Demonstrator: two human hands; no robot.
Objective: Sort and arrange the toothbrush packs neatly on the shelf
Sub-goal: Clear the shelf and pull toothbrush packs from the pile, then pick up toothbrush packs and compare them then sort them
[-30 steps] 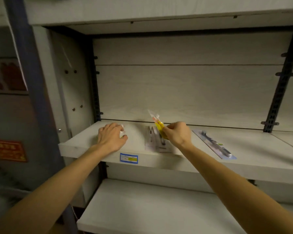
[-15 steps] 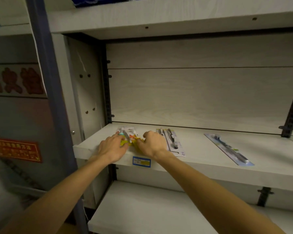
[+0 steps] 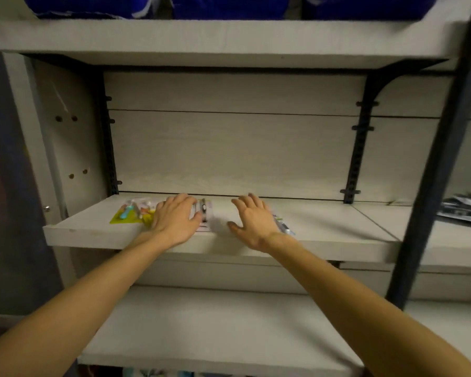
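Both hands reach onto the middle shelf (image 3: 324, 227), a pale wood-grain board with a matching back panel behind it. The left hand (image 3: 174, 217) lies palm down with its fingers fairly straight, resting on a white toothbrush pack (image 3: 205, 213) that lies flat near the front edge; only the pack's right strip, with a dark brush handle, shows past the fingers. It presses or rests on the pack rather than gripping it. Just left of that hand lies a yellow toothbrush pack (image 3: 125, 215) with a light blue brush in it, flat on the board, and beside it more clear packaging (too blurred to tell whether it is a separate pack). The right hand (image 3: 252, 217) is spread open, fingers apart and a little lifted, holding nothing; whether the palm touches the board cannot be told. Under its outer edge and wrist a blue-backed toothbrush pack (image 3: 283, 225) pokes out to the right, flat on the shelf. A bare stretch of board separates the two hands. Above, the upper shelf (image 3: 229, 42) carries dark blue bundles (image 3: 229, 6). Far right, on the neighbouring shelf section, lie some dark and silver packets (image 3: 465, 210), blurred
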